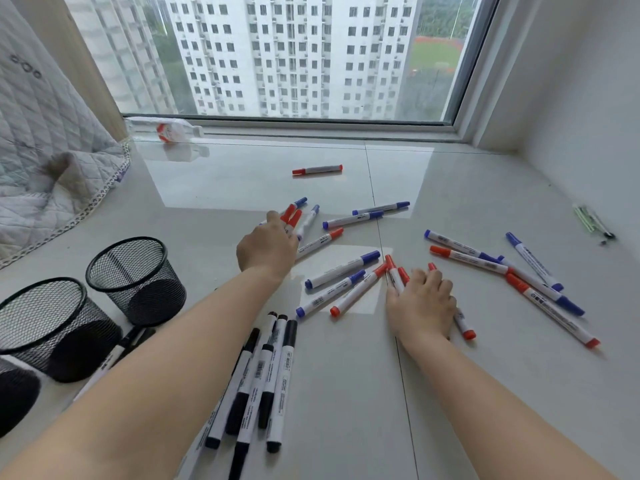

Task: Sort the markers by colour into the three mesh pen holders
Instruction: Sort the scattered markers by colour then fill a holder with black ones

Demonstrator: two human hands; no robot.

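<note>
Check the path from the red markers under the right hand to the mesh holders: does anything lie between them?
Yes. The left forearm and the bundle of black markers lie between the right hand and the mesh holders, so lift the markers over them.

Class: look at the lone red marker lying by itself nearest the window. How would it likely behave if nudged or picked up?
The lone red marker is a round barrel lying on a glossy tiled floor, so a sideways nudge would probably roll it. It looks slim, rigid plastic, so likely light and stiff to lift.
</note>
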